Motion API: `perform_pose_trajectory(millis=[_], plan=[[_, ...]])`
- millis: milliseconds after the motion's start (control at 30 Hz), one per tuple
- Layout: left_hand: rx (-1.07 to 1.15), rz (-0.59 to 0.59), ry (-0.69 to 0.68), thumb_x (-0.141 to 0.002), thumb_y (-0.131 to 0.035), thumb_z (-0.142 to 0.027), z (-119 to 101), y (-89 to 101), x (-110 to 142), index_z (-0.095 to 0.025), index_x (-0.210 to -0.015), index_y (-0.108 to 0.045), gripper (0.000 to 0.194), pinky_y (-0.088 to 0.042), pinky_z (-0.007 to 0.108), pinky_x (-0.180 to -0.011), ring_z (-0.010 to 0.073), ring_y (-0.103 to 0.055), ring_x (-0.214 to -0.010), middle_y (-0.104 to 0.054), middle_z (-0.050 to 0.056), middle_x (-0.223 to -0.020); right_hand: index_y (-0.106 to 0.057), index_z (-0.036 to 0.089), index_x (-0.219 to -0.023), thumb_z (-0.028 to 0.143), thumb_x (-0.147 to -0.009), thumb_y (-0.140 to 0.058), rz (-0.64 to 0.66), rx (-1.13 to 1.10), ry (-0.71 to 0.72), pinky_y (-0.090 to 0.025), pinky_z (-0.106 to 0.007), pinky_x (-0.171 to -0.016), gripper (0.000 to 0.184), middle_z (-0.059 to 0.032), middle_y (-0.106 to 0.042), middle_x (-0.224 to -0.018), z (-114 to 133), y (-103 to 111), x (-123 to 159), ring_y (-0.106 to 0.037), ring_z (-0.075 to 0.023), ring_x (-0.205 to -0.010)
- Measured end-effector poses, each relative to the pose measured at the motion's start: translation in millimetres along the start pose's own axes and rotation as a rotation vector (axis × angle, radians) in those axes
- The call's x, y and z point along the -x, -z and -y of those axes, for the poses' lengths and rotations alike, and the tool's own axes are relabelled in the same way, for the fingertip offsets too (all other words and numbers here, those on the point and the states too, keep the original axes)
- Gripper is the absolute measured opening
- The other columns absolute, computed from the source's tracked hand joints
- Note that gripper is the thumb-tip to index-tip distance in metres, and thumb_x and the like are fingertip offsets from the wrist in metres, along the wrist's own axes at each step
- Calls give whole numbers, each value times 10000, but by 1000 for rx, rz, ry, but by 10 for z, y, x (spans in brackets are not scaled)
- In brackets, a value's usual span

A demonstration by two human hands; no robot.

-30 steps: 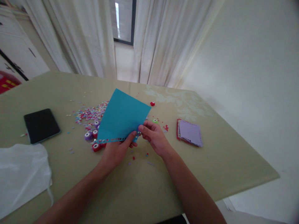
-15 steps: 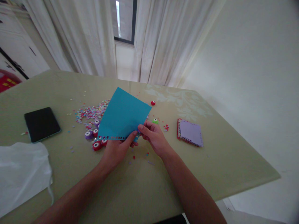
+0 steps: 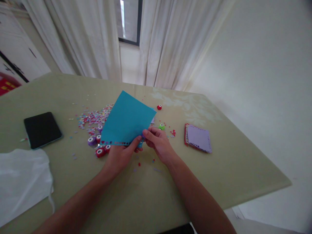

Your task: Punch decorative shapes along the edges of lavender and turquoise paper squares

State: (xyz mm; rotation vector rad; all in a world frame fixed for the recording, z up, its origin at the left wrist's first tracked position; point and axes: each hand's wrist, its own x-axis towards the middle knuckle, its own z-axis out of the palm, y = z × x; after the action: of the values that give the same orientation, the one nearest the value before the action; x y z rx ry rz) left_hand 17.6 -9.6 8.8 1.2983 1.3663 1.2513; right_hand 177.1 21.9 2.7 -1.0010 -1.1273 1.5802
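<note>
1. Lower edge of the blue card (image 3: 128,118) rises slightly, compared with a second ago; card and both hands shift a touch left.
2. Left hand (image 3: 120,156): thumb and fingers pinch the card near its right-hand lower corner, above the middle of the table (image 3: 146,201).
3. Right hand (image 3: 158,143): thumb and fingers press together on a small purple object (image 3: 143,136), perhaps a craft punch, mostly hidden at that corner.
4. Done, apparently: a row of cut-outs (image 3: 115,143) along the card's lower edge. The upper and left edges look plain, so probably remain; the right edge is partly covered.
5. Towards the table's right edge, a card stack (image 3: 199,139) shows notched edges, seemingly finished.
6. Left of the hands: red punches (image 3: 100,152) and confetti (image 3: 96,117).
</note>
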Motion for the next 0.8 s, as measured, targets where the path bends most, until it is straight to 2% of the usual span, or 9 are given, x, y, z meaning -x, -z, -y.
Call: perform_pose_trajectory(millis=[67,167,267,367,500,567,733,800], plan=[[-6,-16,12,-823,-752,-514,27,16,-10,-232,-761,-763,289,-617,322,-580,230,-740,-569,-788,39,-655,-682,222,-822,625,-734,-937,-33,-34,29,-250,-296,-537,485,37,-578,-684,15,23,-12,-393,-110,-563],[-12,-43,39,-858,-755,-563,46,42,-14,-212,-863,-815,356,-632,332,-637,228,-757,-608,-833,62,-757,-707,233,-971,622,-816,-872,-183,-14,148,-295,-296,-545,450,6,-677,-804,61,105,-25,-443,-122,-580],[-1,-53,42,-860,-753,-592,34,47,-8,-207,-908,-836,397,-637,339,-657,223,-759,-612,-850,72,-816,-696,237,-938,575,-947,-771,-293,310,319,-363,-317,-604,347,-5,-669,-797,69,187,-25,-503,-156,-636],[-5,-64,36,-850,-739,-593,17,32,4,-217,-844,-822,386,-639,343,-658,235,-764,-610,-818,57,-716,-716,228,-956,458,-1030,-717,-196,795,432,-427,-347,-719,242,-41,-684,-869,-22,195,-22,-585,-201,-764],[-48,-87,30,-828,-705,-566,20,11,31,-253,-615,-705,379,-641,347,-655,244,-755,-582,-754,41,-585,-733,200,-1034,287,-1068,-663,16,1232,429,-497,-378,-889,116,-117,-718,-1084,-204,159,-49,-653,-261,-997],[-74,-56,33,-838,-684,-582,32,2,54,-257,-594,-694,407,-644,352,-667,246,-759,-593,-757,44,-591,-747,183,-1048,236,-1076,-628,44,1346,404,-516,-389,-958,133,-141,-718,-1159,-250,182,-73,-662,-270,-1066],[-90,68,75,-901,-638,-674,101,-67,157,-240,-783,-806,480,-641,350,-682,246,-782,-655,-815,52,-707,-790,186,-1062,150,-1055,-563,-105,1453,345,-533,-438,-1025,230,-172,-736,-1245,-244,316,-131,-671,-306,-1151],[-97,127,54,-940,-607,-673,135,-98,221,-253,-840,-830,485,-643,344,-676,235,-781,-654,-831,43,-748,-807,198,-1082,141,-1011,-609,-100,1447,354,-535,-460,-1037,218,-177,-759,-1243,-277,317,-131,-668,-339,-1198]])
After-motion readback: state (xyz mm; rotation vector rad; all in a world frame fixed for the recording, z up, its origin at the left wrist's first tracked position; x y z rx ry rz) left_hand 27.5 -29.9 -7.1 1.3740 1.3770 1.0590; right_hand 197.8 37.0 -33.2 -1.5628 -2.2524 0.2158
